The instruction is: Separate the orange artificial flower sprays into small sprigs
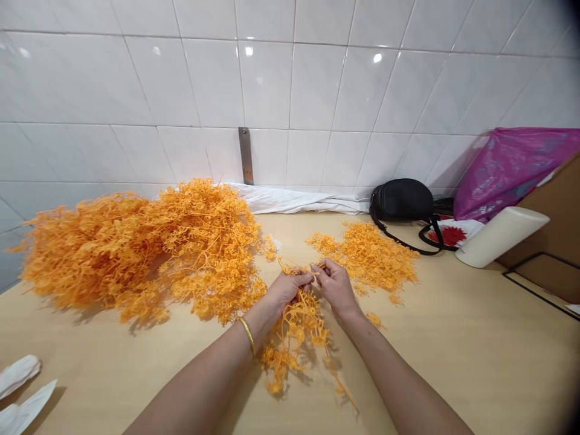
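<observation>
My left hand (289, 286) is closed around an orange artificial-looking plant sprig (296, 335), whose branches hang down toward me between my forearms. Close beside it, the fingertips of my right hand (333, 283) pinch a thin piece at the sprig's upper end; the exact spot is partly hidden by the fingers. A large heap of orange sprigs (149, 248) covers the table to the left. Right of my hands lies a smaller, flatter pile of loose orange bits (371, 254), with a single small bit (375, 320) near my right wrist.
At the back right are a black bag (403, 200) with a strap, a tilted cream bottle (502, 235), a purple plastic bag (512, 169) and a brown box (550, 223). White cloth (299, 199) lies along the tiled wall. White scraps (22, 408) sit at the front left.
</observation>
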A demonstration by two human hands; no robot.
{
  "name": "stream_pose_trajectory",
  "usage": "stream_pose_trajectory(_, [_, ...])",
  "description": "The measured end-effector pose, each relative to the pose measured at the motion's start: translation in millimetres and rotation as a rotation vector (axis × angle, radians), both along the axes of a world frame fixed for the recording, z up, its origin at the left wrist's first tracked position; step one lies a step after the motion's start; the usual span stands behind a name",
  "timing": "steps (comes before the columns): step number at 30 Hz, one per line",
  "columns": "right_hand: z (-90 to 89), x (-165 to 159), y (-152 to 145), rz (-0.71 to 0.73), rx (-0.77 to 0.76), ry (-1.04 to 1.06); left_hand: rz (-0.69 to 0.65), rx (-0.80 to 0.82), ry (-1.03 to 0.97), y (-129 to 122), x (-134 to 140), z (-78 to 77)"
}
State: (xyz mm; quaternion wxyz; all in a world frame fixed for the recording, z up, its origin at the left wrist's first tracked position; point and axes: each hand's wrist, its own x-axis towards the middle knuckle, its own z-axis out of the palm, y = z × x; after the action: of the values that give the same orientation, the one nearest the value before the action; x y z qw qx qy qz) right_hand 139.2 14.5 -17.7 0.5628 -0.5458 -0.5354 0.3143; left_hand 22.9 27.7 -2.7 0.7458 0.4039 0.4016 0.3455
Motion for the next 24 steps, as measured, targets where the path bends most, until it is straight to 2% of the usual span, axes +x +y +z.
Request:
stream_pose_trajectory(5, [8.7,-9.6,0.4,-0.221,0.049,-0.133,0.023,-0.074,-0.101,0.8,8.2,3.9])
stream_pose_trajectory(10, [15.2,24.0,5.8,-0.425,0.021,-0.105,-0.100,0.034,-0.040,-11.2,9.5,5.2])
stream_pose_trajectory(13, [14.4,40.1,10.1,-0.446,0.026,-0.197,-0.057,0.049,0.046,-12.2,9.3,-1.2])
stream_pose_trajectory(17, [12.7,32.6,9.3,-0.425,0.067,-0.526,0.051,0.052,0.117,-6.3,8.3,-6.2])
stream_pose_trajectory(19, [14.4,24.2,5.1,-0.363,0.125,-0.581,0.103,0.051,0.156,-5.6,7.9,-4.4])
stream_pose_trajectory(20, [16.1,19.9,2.2,-0.275,0.141,-0.568,0.128,0.048,0.168,-6.0,8.0,-3.3])
stream_pose_trajectory(24, [24.8,1.4,-11.0,0.216,0.039,-0.347,0.166,0.091,0.147,-8.1,10.9,-5.5])
